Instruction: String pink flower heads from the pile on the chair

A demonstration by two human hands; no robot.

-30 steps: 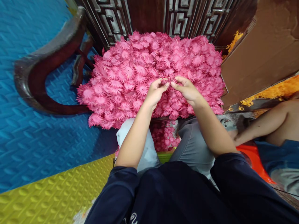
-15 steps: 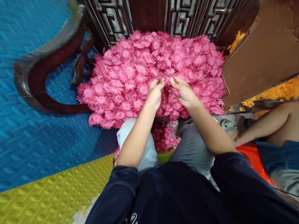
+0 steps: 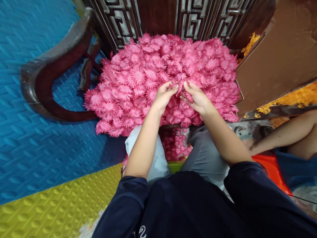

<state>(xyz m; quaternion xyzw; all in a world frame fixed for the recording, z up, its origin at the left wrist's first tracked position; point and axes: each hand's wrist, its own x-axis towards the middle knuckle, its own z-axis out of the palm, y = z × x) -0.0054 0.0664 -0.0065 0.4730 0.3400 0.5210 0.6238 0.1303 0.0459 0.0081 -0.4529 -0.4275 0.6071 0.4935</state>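
Note:
A wide heap of pink artificial flowers [image 3: 138, 76], each with thin pointed petals, lies in front of me. Over its near middle, my left hand [image 3: 166, 94] and my right hand [image 3: 195, 96] are close together, fingertips almost meeting. Thumb and fingers of both hands pinch a pink flower [image 3: 180, 86] between them. Its petals blend with the heap behind, so its outline is hard to make out. More pink petals show under the curled fingers of my right hand.
A curved dark wooden armrest [image 3: 37, 86] stands left, over blue matting [image 3: 19, 148] and yellow matting [image 3: 61, 195]. Carved wooden panels [image 3: 158, 19] rise behind the heap. Right are a brown board [image 3: 277, 56], orange flowers [image 3: 292, 99], a red stool [image 3: 274, 168] and another person's limb [image 3: 284, 132]. More pink flowers lie below my knees.
Both hands have shifted slightly to the right, and the fingers of my left hand have straightened a little. More of the pink petals now shows between the hands.

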